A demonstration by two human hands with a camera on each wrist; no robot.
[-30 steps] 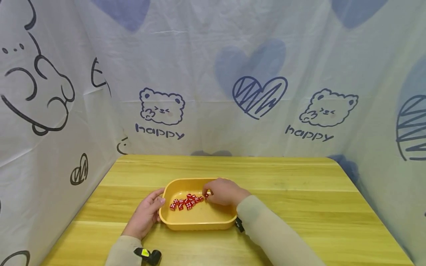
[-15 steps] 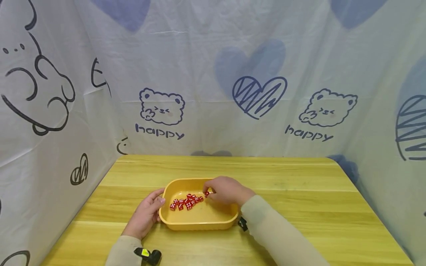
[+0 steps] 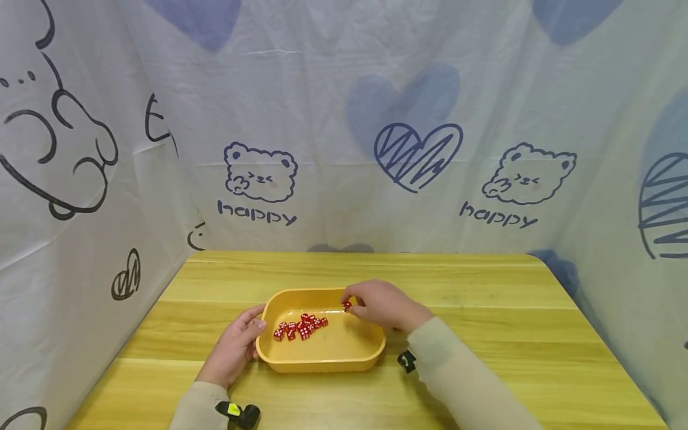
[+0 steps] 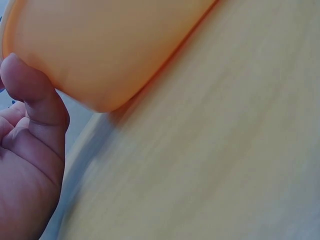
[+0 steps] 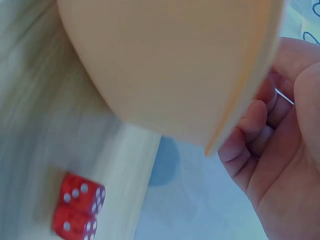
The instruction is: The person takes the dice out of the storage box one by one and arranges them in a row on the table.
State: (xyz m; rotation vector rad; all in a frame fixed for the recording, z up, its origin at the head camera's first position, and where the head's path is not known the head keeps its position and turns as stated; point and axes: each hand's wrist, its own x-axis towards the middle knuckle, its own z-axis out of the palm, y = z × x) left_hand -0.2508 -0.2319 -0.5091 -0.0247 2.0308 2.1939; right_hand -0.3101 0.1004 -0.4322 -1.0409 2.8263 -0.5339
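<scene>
In an apparent picking step, the right hand (image 3: 380, 301) pinches a red, white-dotted cubic die (image 3: 347, 306), seemingly inside the oblong yellow plastic tray (image 3: 322, 366) gripped by the left hand (image 3: 235, 345), and the next move likely calls for a steady pinch.

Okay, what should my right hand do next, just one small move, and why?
I'd probably lift the red die over the right end of the yellow tray, toward the two dice on the table. Your right hand pinches it near that end, your left hand grips the opposite end, and the right wrist view shows those two dice outside the tray.
</scene>
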